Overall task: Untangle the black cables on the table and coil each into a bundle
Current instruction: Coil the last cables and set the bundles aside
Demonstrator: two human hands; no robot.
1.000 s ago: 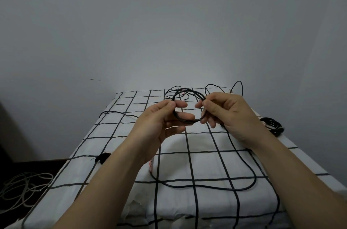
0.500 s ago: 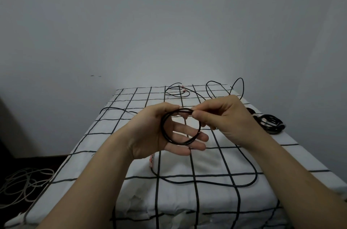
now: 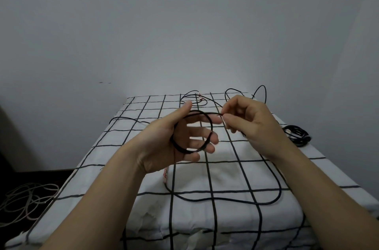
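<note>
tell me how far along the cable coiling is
Done: one coiled bundle sits at the right edge of the checked cloth. In hand: a coil hangs on the open left hand, and the right hand pinches that cable beside it. Left: its long tail looped on the cloth, plus loose cables tangled at the far end.

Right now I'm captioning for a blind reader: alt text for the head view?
A person's left hand, fingers spread, carries a coil of black cable while the right hand pinches its strand above a grid-clothed table. More cable lies on it; a coiled bundle sits at the right edge.
</note>
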